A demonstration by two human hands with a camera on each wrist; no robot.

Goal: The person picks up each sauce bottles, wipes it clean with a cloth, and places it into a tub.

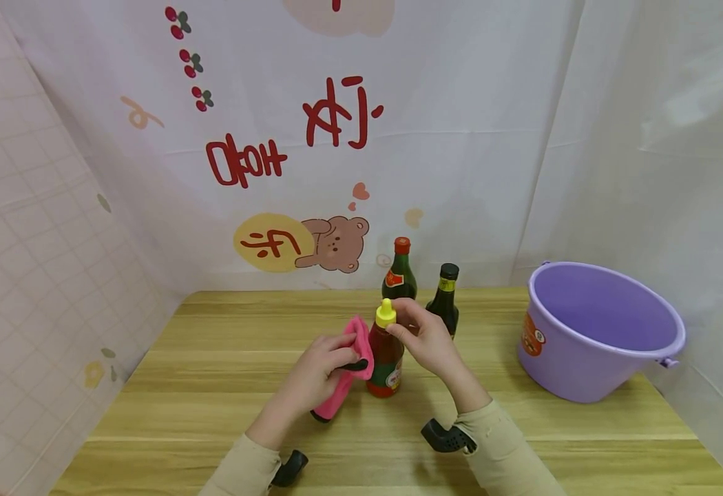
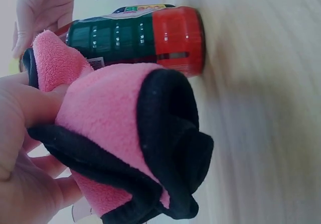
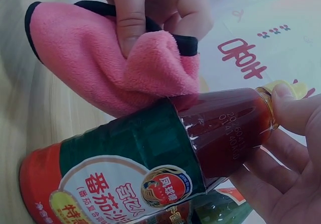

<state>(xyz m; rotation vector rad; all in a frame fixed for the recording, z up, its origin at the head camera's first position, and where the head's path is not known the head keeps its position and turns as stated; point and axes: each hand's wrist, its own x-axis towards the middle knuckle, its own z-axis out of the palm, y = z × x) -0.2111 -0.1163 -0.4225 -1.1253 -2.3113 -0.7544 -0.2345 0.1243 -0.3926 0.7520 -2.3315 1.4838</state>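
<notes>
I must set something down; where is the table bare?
Bare table: left of the pink cloth, and between the black-capped bottle and purple bucket. Crowded: around the yellow-capped bottle, between left hand and right hand.

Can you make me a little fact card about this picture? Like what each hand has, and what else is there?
Left hand: holds a pink cloth beside the ketchup bottle
Right hand: grips the ketchup bottle near its yellow cap
Other bottles: one with a red cap, one with a black cap, both farther back
Bucket: purple, on the right
Table: wooden
Backdrop: white, with a bear, cherries and red writing
</notes>
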